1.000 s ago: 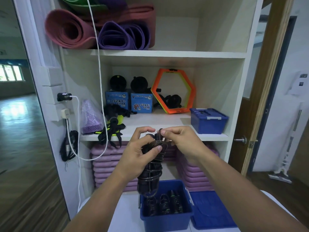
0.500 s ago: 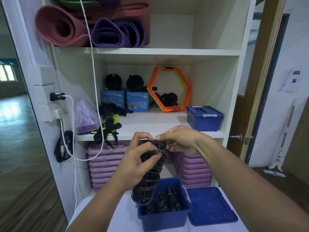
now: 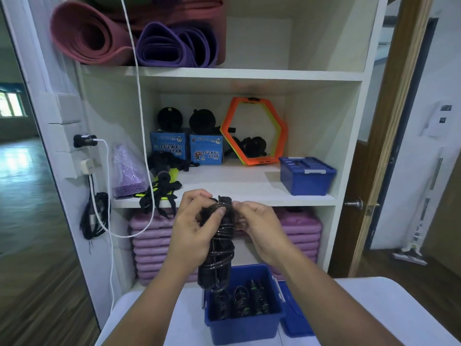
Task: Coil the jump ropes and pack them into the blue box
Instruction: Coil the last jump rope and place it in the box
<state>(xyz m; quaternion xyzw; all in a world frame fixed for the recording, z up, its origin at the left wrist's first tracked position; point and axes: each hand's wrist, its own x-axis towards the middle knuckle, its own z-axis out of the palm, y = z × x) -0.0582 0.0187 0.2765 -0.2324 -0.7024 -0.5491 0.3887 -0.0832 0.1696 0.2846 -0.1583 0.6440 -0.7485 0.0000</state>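
While the left hand (image 3: 192, 231) wraps around the upper part of a black jump rope bundle (image 3: 219, 245), its fingers (image 3: 199, 198) are clenched on the handles with the thumb pressed over the topmost turn of the dark, glossy cord. The bundle hangs nearly upright, with the cord wound in several loops around the paired handles, and its lower end sits just above the open blue plastic box (image 3: 243, 323). The right hand (image 3: 259, 228) is just beside the top of the bundle, its fingers (image 3: 239, 204) pinching the cord near the handle tips.

Inside the blue box, which stands on the white worktop (image 3: 389, 303), several more coiled jump ropes (image 3: 245, 300) stand upright side by side. A flat blue lid (image 3: 296, 320) lies on the worktop touching the box's right side.

Behind the hands is a white shelf unit (image 3: 249, 73). Its middle shelf carries a second, closed blue box (image 3: 305, 176) at the right, an orange hexagonal ring (image 3: 279, 136) leaning at the back, and two blue cartons marked "Lucky Star" (image 3: 187, 148). Rolled pink and purple mats (image 3: 139, 36) lie on the shelf above, and a stack of lilac foam pads (image 3: 152, 243) fills the space below.
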